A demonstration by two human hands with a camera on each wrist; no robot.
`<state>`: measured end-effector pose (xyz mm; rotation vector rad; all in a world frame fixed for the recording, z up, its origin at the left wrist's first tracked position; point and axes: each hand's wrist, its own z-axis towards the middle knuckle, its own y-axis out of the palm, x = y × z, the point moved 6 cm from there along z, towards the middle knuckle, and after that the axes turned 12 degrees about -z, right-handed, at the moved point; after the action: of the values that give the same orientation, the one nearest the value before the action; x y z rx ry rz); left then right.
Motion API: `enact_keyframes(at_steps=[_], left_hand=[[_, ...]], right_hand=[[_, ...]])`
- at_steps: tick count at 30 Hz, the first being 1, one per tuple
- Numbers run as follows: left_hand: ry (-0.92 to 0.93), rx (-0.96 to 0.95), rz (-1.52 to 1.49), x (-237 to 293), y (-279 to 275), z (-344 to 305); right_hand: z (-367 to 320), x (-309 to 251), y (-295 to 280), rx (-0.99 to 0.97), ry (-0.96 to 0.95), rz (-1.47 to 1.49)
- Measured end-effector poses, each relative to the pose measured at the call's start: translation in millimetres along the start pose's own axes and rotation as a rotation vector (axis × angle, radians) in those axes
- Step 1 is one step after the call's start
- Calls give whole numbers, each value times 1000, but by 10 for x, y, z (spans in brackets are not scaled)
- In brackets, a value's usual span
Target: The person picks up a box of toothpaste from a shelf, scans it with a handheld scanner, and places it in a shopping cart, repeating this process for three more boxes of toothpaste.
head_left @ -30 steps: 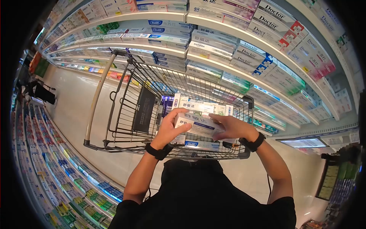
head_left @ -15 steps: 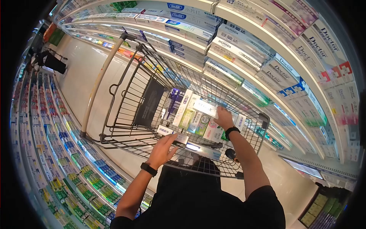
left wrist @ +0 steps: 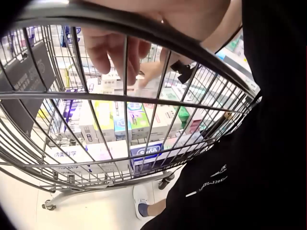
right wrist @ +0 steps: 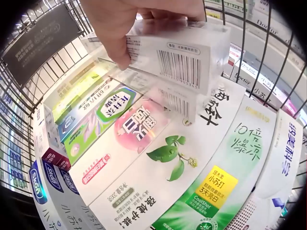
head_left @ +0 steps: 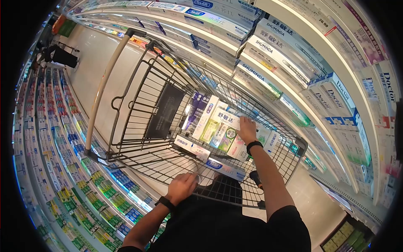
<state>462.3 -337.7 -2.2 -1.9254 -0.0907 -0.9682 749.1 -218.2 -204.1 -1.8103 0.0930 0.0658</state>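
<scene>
My right hand (head_left: 247, 129) holds the end of a white toothpaste box (head_left: 226, 119) that lies across other boxes in the shopping cart (head_left: 104, 84). Thumb and fingers clasp the top of that box in the right wrist view, where its barcode end (right wrist: 184, 62) shows, with a second barcode end just below. Under it are a light-green box (head_left: 208, 131) and a box with a peach picture (right wrist: 134, 129). My left hand (head_left: 183, 185) is at the cart's near side. Its fingers (left wrist: 122, 57) hang loosely past the rim (left wrist: 144, 21) in the left wrist view.
Along the cart's near side lie a Skon box (head_left: 226, 169) and another white box (head_left: 191, 147). A purple box (head_left: 195, 110) stands near the black panel (head_left: 165, 111). Stocked toothpaste shelves (head_left: 289, 69) line the far side, with more racks (head_left: 75, 168) at left.
Both hands held the white box above the cart; it now lies on the other boxes with my right hand still on it. My left hand let go and drew back to the near rim.
</scene>
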Motion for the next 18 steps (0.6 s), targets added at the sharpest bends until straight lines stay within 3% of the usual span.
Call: enact_keyframes(at_steps=[6,18], left_hand=[[14,51,63,-48,76,56],[18,101,50,-61,115,69]], right_hand=[[21,-76,2,16,-8,-132],[10,-62,38,47,-26,-107]])
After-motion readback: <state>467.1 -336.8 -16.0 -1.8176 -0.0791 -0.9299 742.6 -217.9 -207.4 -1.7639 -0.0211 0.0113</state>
